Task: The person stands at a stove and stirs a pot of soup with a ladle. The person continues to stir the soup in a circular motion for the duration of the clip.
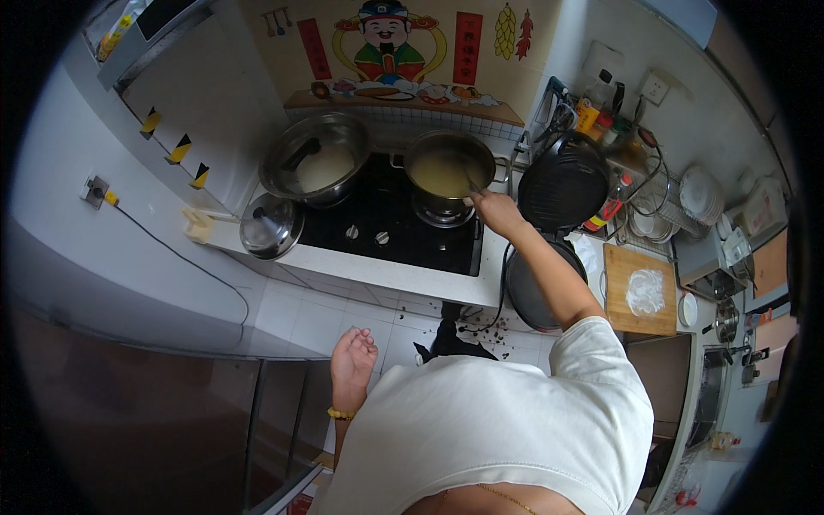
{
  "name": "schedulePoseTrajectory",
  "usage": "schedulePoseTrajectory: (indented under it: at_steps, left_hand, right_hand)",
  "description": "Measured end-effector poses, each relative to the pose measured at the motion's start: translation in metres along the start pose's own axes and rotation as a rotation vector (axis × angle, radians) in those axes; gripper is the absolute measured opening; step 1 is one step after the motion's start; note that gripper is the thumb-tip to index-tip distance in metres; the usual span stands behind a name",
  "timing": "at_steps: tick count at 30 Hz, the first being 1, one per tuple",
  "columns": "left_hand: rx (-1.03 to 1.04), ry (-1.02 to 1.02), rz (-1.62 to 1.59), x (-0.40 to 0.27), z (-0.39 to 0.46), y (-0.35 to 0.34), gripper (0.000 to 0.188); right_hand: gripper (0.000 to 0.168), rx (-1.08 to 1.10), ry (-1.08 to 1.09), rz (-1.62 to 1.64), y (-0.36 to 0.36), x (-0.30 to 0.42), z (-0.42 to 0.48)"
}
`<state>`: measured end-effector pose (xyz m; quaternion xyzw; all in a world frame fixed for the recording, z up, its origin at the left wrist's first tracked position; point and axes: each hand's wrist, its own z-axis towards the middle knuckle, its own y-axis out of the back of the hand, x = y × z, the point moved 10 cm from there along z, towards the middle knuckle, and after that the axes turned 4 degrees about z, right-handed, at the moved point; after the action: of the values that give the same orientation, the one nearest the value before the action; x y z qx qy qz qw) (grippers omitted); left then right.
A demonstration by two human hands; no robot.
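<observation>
My right hand reaches over the right edge of a two-handled metal pot on the gas hob. It grips a thin utensil that dips into cloudy yellowish liquid; the utensil's lower end is hidden in it. At the left of the hob sits a wide steel wok with whitish liquid and a black handle inside. A domed metal lid rests at the hob's left front corner. My left hand hangs at my side, palm up, fingers loosely curled, holding nothing.
Right of the hob, an electric griddle stands with its lid raised. Beyond it are a floury wooden board, a white bowl, bottles and a dish rack. Dark bits litter the tiled floor.
</observation>
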<state>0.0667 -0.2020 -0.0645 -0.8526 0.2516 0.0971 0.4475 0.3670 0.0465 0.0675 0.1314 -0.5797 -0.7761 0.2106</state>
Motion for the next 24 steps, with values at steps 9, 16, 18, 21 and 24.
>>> schedulePoseTrajectory:
  at_steps: [9, 16, 18, 21, 24]
  left_hand:
    - [-0.005, 0.009, 0.008, -0.001, 0.002, -0.004, 0.007]
    - [-0.012, 0.005, 0.009, -0.002, 0.001, -0.001, 0.007]
    - [-0.016, 0.005, 0.012, -0.002, 0.000, -0.001, 0.007]
    - [-0.009, 0.017, 0.001, -0.001, 0.001, 0.001, 0.005]
    - [-0.025, -0.002, 0.011, -0.003, -0.002, 0.000, 0.008]
  right_hand:
    - [0.015, 0.108, -0.007, -0.044, 0.020, 0.002, 0.006]
    - [0.019, 0.251, -0.031, -0.039, 0.045, 0.008, 0.025]
    - [0.019, 0.269, -0.038, 0.005, 0.051, 0.005, 0.030]
    - [0.022, 0.300, -0.076, 0.061, 0.056, -0.002, 0.041]
    - [0.025, 0.221, -0.054, 0.150, 0.074, 0.002, 0.052]
